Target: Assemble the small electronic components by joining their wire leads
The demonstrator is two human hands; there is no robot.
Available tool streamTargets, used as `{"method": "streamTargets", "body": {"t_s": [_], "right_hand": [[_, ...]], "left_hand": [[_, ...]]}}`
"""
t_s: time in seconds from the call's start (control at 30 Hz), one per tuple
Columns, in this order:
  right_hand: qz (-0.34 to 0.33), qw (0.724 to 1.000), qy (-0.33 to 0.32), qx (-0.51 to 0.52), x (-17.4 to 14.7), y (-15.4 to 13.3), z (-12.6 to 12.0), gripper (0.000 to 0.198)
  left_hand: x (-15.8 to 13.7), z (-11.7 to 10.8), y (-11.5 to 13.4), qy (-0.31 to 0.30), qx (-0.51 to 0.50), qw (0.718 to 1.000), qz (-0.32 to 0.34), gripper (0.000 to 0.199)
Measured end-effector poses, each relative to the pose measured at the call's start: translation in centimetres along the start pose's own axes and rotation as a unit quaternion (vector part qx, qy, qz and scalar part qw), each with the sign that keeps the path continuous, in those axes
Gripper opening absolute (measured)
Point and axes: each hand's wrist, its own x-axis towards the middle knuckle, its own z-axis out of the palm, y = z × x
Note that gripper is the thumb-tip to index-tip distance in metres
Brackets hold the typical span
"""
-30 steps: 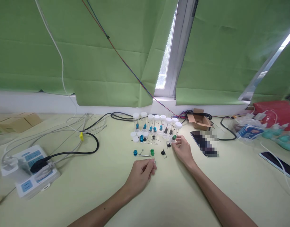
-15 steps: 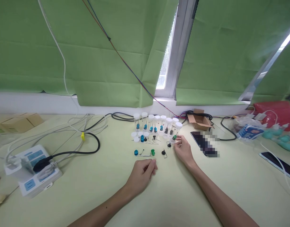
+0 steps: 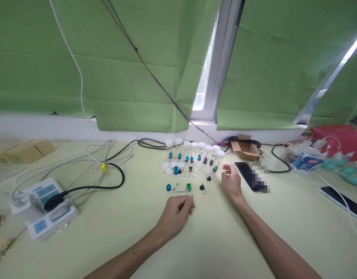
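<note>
Clear tubes with white caps (image 3: pixel 208 148) stand upright in a row, with small blue, dark and green parts inside. The rightmost tube, holding a green part (image 3: pixel 215 169), is closest to my right hand (image 3: pixel 231 181), which rests on the table just right of it, apart from it, fingers loosely curved with nothing in them. My left hand (image 3: pixel 176 215) lies on the table, fingers curled and thumb against them; nothing shows in it. In front of the tubes are a blue knob (image 3: pixel 168 187), a green piece (image 3: pixel 189 187), a black knob (image 3: pixel 202 187) and thin hex keys (image 3: pixel 178 190).
A phone (image 3: pixel 249 176) lies right of my right hand, with an open cardboard box (image 3: pixel 245 149) behind it. At left sits a power strip (image 3: pixel 47 207) with plugs and cables. Loose white caps (image 3: pixel 169 171) lie before the tubes. Another phone (image 3: pixel 341 201) is far right.
My right hand has let go of the rightmost tube and moved a little to the right. The tube stays upright in the row. My left hand keeps its place.
</note>
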Motion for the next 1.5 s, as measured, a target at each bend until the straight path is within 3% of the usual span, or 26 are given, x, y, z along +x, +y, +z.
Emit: {"method": "streamTargets", "body": {"t_s": [0.17,0.4,0.57,0.77,1.5], "right_hand": [[-0.012,0.996,0.065,0.063,-0.2,-1.5,-0.9,0.027],[-0.008,0.999,-0.026,0.039,-1.2,-1.3,0.7,0.054],[-0.069,0.996,-0.053,0.011,-0.8,0.1,1.4,0.041],[-0.094,0.992,-0.087,-0.022,-0.5,0.4,1.3,0.025],[-0.138,0.981,-0.082,-0.111,0.0,0.2,1.0,0.02]], "left_hand": [[-0.2,0.1,0.1,-0.001,0.003,1.0,0.001,0.047],[-0.1,0.2,0.2,-0.001,0.015,1.0,0.014,0.048],[-0.1,0.2,0.4,-0.002,0.027,0.999,0.024,0.049],[-0.2,0.2,0.7,-0.002,0.035,0.999,0.024,0.049],[-0.3,0.2,0.9,-0.005,0.045,0.998,0.031,0.05]]}}
